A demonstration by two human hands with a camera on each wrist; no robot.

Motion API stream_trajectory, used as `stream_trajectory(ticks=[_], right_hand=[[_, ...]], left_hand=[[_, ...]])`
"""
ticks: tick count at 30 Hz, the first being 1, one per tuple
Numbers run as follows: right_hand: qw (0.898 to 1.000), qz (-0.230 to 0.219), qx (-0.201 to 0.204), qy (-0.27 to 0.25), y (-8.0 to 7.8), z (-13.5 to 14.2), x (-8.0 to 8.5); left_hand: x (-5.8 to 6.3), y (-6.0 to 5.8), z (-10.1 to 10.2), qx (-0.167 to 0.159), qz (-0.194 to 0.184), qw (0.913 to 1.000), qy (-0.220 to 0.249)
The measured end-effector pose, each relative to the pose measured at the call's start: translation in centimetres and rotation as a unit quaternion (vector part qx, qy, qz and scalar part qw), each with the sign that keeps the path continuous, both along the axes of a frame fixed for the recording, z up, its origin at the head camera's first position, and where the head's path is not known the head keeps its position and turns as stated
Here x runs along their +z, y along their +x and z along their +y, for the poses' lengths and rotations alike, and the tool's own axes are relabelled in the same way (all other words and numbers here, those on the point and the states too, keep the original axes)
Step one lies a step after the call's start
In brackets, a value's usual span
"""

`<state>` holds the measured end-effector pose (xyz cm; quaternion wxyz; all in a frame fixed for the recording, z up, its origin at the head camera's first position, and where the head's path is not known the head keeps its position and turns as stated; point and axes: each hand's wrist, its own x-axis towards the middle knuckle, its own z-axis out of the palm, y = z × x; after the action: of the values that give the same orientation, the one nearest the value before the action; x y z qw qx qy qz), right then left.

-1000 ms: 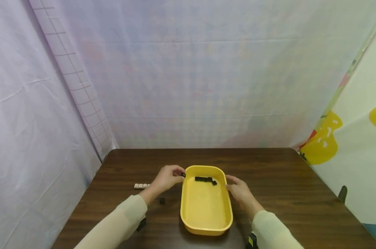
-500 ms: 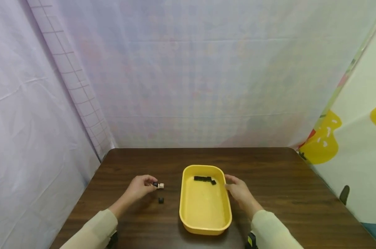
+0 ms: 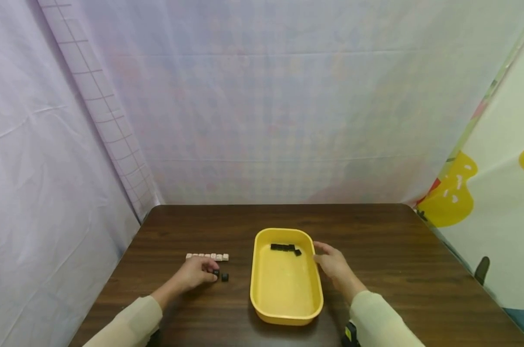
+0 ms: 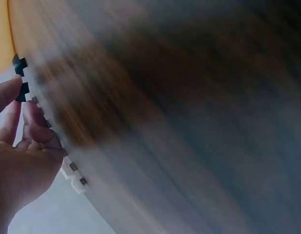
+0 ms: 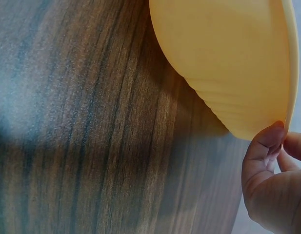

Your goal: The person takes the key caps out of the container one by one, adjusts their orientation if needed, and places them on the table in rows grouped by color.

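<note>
- The left hand (image 3: 191,274) pinches a black cube (image 3: 216,273) — this is left of the yellow tray (image 3: 285,291).
- A second black cube (image 3: 225,277) lies just right of it; a row of white cubes (image 3: 219,258) is at the far side.
- The right hand (image 3: 334,269) pinches the tray's right rim — inside, more black cubes (image 3: 282,247) lie at the far end.

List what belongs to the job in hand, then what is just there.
Likely the job:
Black block, pinched by the left hand
Second black block beside it
White blocks in a row
Yellow tray, held by the right hand
Black blocks inside it

Probably just there:
Dark table
Pale curtain
Printed sheet, right
</note>
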<state>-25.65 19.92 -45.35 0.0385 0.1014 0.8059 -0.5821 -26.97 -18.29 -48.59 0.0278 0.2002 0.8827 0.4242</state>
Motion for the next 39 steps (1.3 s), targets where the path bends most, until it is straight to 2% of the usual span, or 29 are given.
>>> stream_trajectory(ticks=[5,17,22,27,32,35,39], right_hand=[[1.0,0.001,0.004,0.001,0.1,0.0,0.1],[1.0,0.005,0.014,0.011,0.0,0.0,0.1],[1.0,0.009,0.007,0.001,0.0,-0.1,0.0],[1.0,0.009,0.008,0.004,0.1,-0.1,0.0],[1.0,0.007,0.009,-0.002,0.0,-0.1,0.0],[1.0,0.014,0.005,0.005,-0.1,-0.1,-0.2],[1.0,0.028,0.001,0.014,-0.3,-0.1,-0.4]], left_hand=[[-0.2,0.0,0.2,-0.005,-0.013,0.9998,-0.012],[-0.2,-0.1,0.3,-0.028,-0.027,0.9992,0.007],[0.1,0.0,0.2,-0.015,-0.031,0.9994,0.01],[1.2,-0.3,0.5,0.013,-0.027,0.9995,0.011],[3.0,-1.1,2.2,0.041,-0.018,0.999,-0.007],[4.3,-1.7,3.9,0.038,-0.025,0.9989,0.004],[5.8,-2.4,6.7,0.009,-0.034,0.9992,0.018]])
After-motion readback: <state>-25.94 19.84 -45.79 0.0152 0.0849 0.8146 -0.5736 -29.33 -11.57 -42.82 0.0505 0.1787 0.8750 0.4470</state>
